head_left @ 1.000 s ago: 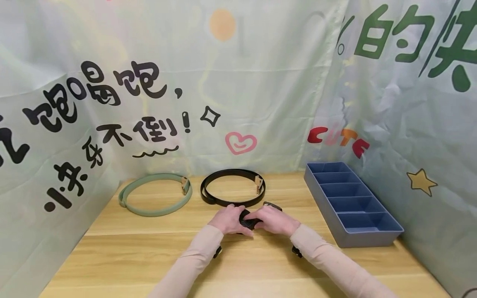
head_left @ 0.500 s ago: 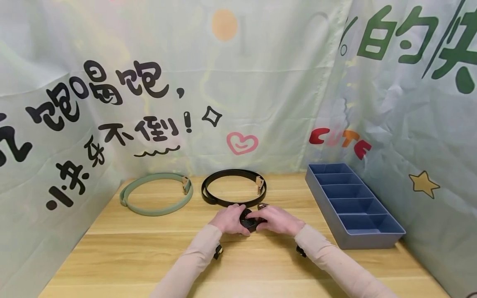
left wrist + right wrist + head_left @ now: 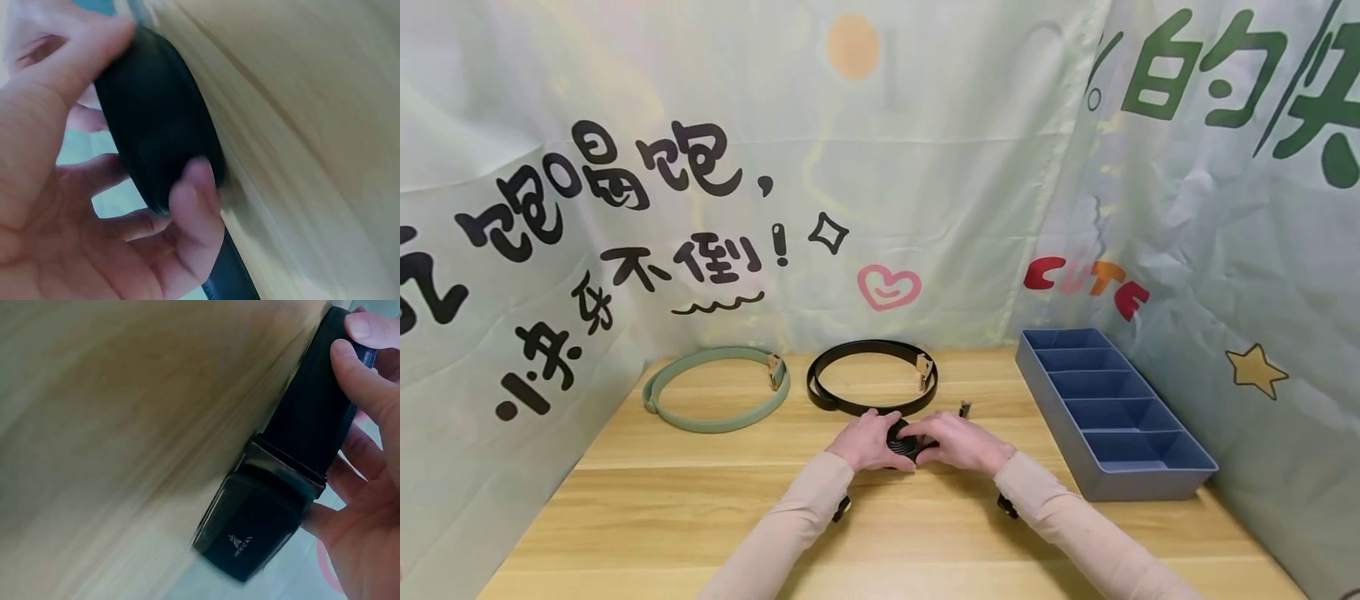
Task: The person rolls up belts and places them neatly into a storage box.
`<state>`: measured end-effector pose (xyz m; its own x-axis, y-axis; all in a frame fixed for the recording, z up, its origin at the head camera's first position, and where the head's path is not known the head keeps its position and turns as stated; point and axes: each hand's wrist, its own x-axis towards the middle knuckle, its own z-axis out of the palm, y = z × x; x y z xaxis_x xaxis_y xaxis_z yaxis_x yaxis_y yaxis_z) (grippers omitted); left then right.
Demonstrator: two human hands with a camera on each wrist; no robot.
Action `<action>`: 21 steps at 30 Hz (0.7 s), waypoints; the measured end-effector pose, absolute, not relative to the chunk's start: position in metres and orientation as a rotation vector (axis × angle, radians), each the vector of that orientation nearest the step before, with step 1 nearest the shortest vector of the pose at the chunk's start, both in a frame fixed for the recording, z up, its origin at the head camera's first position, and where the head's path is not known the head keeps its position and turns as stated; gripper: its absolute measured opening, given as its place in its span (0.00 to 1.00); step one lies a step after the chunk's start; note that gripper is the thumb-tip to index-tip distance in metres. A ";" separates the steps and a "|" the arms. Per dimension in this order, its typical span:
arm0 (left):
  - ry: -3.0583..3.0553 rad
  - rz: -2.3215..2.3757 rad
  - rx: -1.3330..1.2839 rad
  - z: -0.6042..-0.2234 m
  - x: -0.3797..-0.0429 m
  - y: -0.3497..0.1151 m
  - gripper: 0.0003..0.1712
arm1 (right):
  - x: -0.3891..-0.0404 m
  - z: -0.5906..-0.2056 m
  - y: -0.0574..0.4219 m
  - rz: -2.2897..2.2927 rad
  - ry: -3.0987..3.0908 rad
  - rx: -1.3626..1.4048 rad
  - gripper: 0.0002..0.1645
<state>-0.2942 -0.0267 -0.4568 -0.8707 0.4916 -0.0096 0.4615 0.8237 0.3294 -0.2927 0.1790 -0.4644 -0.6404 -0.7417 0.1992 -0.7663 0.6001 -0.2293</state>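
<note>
A black belt [image 3: 898,440] is wound into a tight roll standing on edge between the two hands. The left hand [image 3: 867,442] grips the roll from its left side; in the left wrist view the fingers curl round the smooth outer turn of the belt [image 3: 156,115], the thumb on the far end. The right hand [image 3: 962,443] pinches the belt close to the roll, its index finger at the coil. A dark metal buckle [image 3: 253,519] with a small pale logo hangs on the belt's end beside the right fingers. In the head view this buckle [image 3: 965,409] shows behind the right hand.
On the wooden table [image 3: 700,525], a green belt [image 3: 715,428] lies looped at the back left. Another black belt [image 3: 820,392], with a gold buckle, lies looped just beyond the hands. A blue divided box [image 3: 1131,485] stands on the right. Printed cloth [image 3: 940,208] walls the back and sides.
The buckle end has swung about behind the right hand and now shows farther right. The right hand has shifted slightly right, and the coil's face shows more. Both hands keep their hold on the belt.
</note>
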 end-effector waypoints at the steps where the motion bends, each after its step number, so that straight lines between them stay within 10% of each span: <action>1: 2.919 0.467 0.783 -0.457 -0.294 -0.027 0.53 | -0.292 -0.465 0.180 0.437 -2.743 1.276 0.26; 21: 2.844 0.477 0.735 -0.460 -0.299 -0.025 0.58 | -0.295 -0.468 0.182 0.474 -2.675 1.259 0.22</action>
<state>-0.2992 -0.0245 -0.4595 -0.8652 0.4951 -0.0792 0.4422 0.8280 0.3448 -0.2953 0.1819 -0.4679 -0.6376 -0.7239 0.2635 -0.7703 0.5986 -0.2197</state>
